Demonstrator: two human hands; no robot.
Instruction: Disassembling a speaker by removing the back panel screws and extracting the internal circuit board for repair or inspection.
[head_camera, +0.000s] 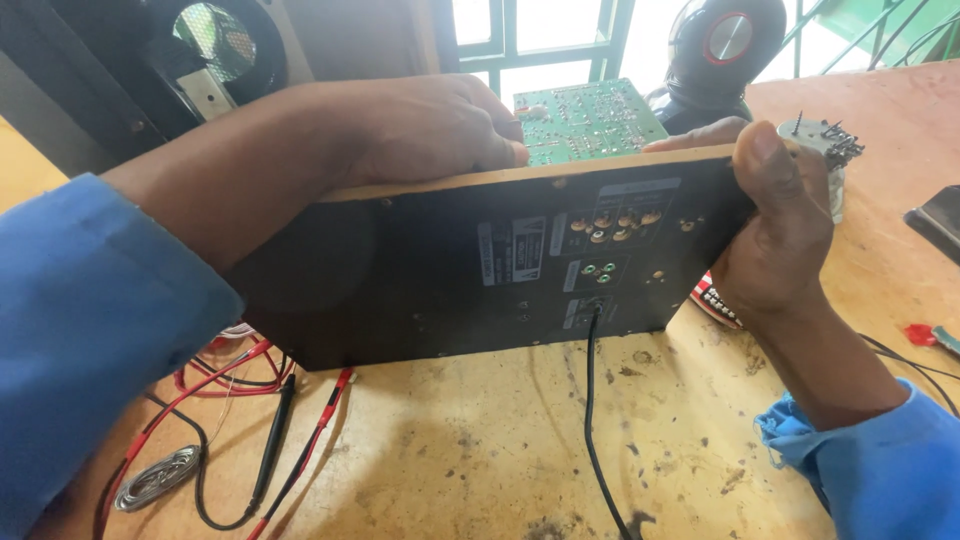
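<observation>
Hands are gripping a black amplifier back panel (480, 265), held upright on its lower edge on the wooden workbench (480, 440). My left hand (430, 125) is curling over the top edge; my right hand (775, 235) is clamping the right end. I judge the panel could tip and strain the black cable (592, 400) plugged below my right hand. Behind my fingers a green circuit board (590, 118) is crowding the edge. Below my left forearm, red and black probe leads (285, 430) and a solder coil (155, 478) are lying loose.
</observation>
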